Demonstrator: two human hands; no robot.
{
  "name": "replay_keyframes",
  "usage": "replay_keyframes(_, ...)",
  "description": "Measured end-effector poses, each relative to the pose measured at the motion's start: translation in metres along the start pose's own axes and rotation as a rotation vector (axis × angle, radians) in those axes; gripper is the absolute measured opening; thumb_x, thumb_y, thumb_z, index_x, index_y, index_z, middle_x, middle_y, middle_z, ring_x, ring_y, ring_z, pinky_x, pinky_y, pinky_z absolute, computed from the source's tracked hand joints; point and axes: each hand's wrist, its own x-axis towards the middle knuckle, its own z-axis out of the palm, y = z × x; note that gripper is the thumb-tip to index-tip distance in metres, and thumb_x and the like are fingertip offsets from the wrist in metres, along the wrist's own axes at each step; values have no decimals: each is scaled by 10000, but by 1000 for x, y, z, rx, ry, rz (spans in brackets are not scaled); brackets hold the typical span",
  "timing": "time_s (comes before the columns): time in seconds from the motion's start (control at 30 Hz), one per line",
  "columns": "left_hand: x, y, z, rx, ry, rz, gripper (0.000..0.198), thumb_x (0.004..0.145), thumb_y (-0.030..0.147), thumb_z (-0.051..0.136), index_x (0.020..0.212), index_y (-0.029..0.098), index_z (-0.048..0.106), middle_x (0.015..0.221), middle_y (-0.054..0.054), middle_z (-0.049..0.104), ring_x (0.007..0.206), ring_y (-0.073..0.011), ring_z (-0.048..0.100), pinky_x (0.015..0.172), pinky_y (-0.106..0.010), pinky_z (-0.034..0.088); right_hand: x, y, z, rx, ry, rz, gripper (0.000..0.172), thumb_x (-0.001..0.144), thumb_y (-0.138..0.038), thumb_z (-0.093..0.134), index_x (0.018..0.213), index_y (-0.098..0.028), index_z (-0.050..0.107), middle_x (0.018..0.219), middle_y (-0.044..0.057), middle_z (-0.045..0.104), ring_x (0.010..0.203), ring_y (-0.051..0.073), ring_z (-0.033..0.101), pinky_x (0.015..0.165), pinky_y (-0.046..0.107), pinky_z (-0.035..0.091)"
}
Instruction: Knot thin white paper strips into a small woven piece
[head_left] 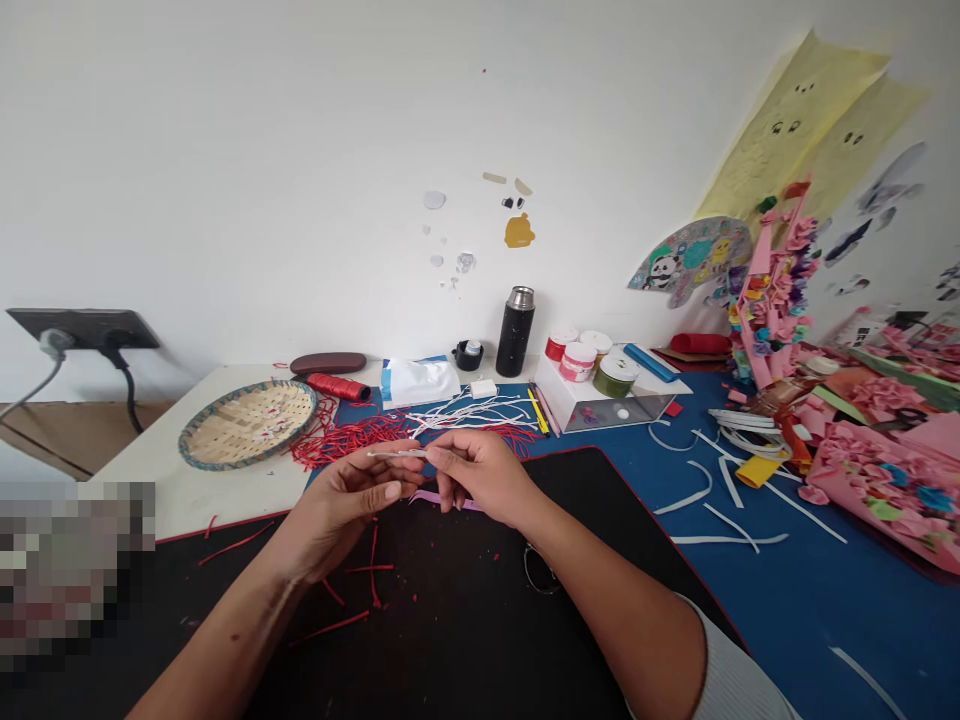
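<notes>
Wall: a white wall (262, 170) rises behind the worktop (202, 500), with small paper cut-outs (510, 215) stuck on it and yellow paper sheets (795, 130) fixed at the right.

Left hand: the left hand (349, 510) is held half open, palm up, with its thumb and fingers closed on a thin pale stick (397, 454).

Right hand: the right hand (480, 475) is held palm down, its fingers pinched on the stick's right end.

Hands together: they are held close, almost touching, and the stick is gripped between them above a black mat (465, 620).

Lilac strip: a lilac paper strip (446, 500) is seen just below the right hand's fingers; whether it is held cannot be told.

Near the hands: red paper strips (349, 435) are heaped beyond the left hand, beside a woven bamboo tray (247, 425), and white paper strips (469, 410) are tangled just beyond the hands. Red scraps (371, 580) are scattered on the mat.

Further off: a black flask (516, 332), a tissue packet (420, 382) and paint pots (577, 360) are lined up along the wall. Curved white strips (712, 500) lie on a blue mat (810, 620), and pink paper crafts (885, 490) are piled at the right.

In the way: a thin dark ring (540, 570) is partly covered by the right forearm.
</notes>
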Motion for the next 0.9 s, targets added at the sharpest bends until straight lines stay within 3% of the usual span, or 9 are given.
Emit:
replay_keyframes(0.1, 2, -3, 2, 67, 53, 73, 300, 620, 358, 978, 860, 213, 872, 903, -90, 822, 761, -198, 683, 708, -285, 554, 0, 1, 2, 123, -40, 22, 360, 925, -528, 688, 941, -169, 668, 586, -36, 632, 479, 111, 618, 458, 207, 410)
replay_keyframes(0.2, 5, -8, 2, 146, 95, 110, 308, 626, 417, 966, 832, 208, 872, 907, -95, 822, 700, -183, 624, 630, -280, 497, -1, 3, 5, 193, -80, 62, 399, 892, -557, 724, 946, -166, 669, 589, -38, 634, 474, 112, 617, 449, 207, 403)
replay_keyframes(0.6, 5, -17, -2, 169, 81, 153, 214, 733, 426, 906, 787, 228, 847, 704, -23, 702, 659, -173, 557, 582, -277, 387, -2, 4, 12, 326, -101, 151, 429, 836, -569, 778, 904, -166, 649, 588, -41, 627, 465, 112, 616, 429, 203, 372)
replay_keyframes(0.9, 4, -11, -2, 199, 103, 170, 241, 749, 448, 891, 809, 228, 814, 831, -23, 716, 773, -194, 615, 714, -291, 493, -1, 10, 12, 193, -194, 161, 398, 943, -566, 662, 932, -169, 649, 667, -16, 662, 519, 114, 653, 446, 200, 411)
